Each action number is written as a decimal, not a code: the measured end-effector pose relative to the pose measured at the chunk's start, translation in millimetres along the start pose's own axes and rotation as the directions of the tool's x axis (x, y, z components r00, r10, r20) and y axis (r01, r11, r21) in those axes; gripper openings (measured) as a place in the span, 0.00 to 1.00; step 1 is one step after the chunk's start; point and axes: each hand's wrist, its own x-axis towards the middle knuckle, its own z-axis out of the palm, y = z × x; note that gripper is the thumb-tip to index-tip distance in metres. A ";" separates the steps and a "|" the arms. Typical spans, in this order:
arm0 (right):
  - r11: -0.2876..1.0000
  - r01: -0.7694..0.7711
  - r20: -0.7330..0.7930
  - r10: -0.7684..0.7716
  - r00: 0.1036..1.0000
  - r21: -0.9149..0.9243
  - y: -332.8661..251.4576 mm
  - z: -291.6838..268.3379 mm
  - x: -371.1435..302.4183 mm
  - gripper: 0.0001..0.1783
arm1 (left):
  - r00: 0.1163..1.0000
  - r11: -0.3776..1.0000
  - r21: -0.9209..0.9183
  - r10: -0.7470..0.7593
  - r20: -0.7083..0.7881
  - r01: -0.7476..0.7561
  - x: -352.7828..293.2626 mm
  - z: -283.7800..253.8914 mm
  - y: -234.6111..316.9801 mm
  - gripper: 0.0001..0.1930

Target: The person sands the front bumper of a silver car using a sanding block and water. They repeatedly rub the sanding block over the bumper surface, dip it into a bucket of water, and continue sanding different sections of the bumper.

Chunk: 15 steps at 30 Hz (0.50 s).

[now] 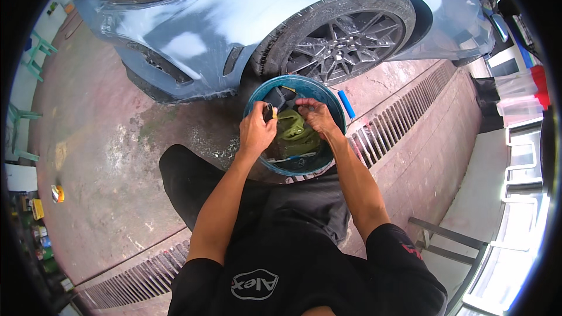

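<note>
Between my knees stands a round teal bucket (293, 171). A crumpled olive-green cloth (295, 127) lies inside it, with dark grey pieces (285, 95) by the far wall that I cannot identify. My left hand (256, 133) is closed over the bucket's left side around a small black object with a yellowish edge, its kind unclear. Over the right side, my right hand (318, 118) has its fingers drawn together above the cloth; whatever they pinch is too small to make out. A thin pale stick-like item (293, 158) lies low in the bucket.
Just beyond the bucket is a blue-grey car (205, 29) with a dark spoked wheel (342, 47). A blue cylinder (346, 104) lies right of the bucket, near a floor drain grate (392, 120). Green plastic stools (38, 55) stand far left; a metal frame (448, 234) is at right.
</note>
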 end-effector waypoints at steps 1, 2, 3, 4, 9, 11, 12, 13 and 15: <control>0.998 0.052 -0.025 -0.053 0.998 -0.031 -3.3 -8.5 -9.5 0.23 | 0.999 0.999 -0.023 0.040 -0.012 -0.040 -1.5 4.7 -0.1 0.15; 0.992 0.110 -0.044 -0.112 0.993 -0.059 -6.7 -15.6 -14.5 0.27 | 0.999 0.998 -0.033 0.045 -0.014 -0.045 -1.9 7.5 0.5 0.15; 0.982 0.168 -0.055 -0.173 0.983 -0.084 -10.3 -20.6 -17.3 0.31 | 0.999 0.998 -0.037 0.050 -0.019 -0.051 -1.5 8.8 -0.4 0.15; 0.985 0.150 0.023 -0.149 0.989 -0.090 -14.7 -24.7 -17.9 0.33 | 0.998 0.998 -0.036 0.055 -0.027 -0.056 -0.2 8.5 -2.6 0.16; 0.986 -0.026 0.120 0.046 0.992 -0.164 1.2 -38.4 18.1 0.31 | 0.999 0.998 -0.052 -0.044 -0.012 0.044 0.7 -1.0 4.0 0.14; 0.988 0.017 -0.027 -0.021 0.999 -0.151 49.4 -51.9 51.4 0.25 | 0.999 0.997 -0.067 -0.043 -0.023 0.042 -1.5 6.1 6.3 0.14; 0.980 0.043 -0.036 -0.051 0.998 -0.196 61.8 -34.8 68.2 0.23 | 0.998 0.998 -0.044 -0.043 -0.040 0.042 1.2 -1.4 1.2 0.14; 0.969 0.077 -0.036 -0.087 0.996 -0.235 68.4 -7.6 86.2 0.22 | 0.997 0.999 -0.011 -0.040 -0.062 0.040 5.3 -11.7 -6.6 0.14; 0.678 0.217 0.158 -0.149 0.976 -0.703 133.8 -37.3 121.2 0.19 | 0.999 0.998 -0.058 -0.021 -0.031 0.019 0.8 5.2 1.5 0.14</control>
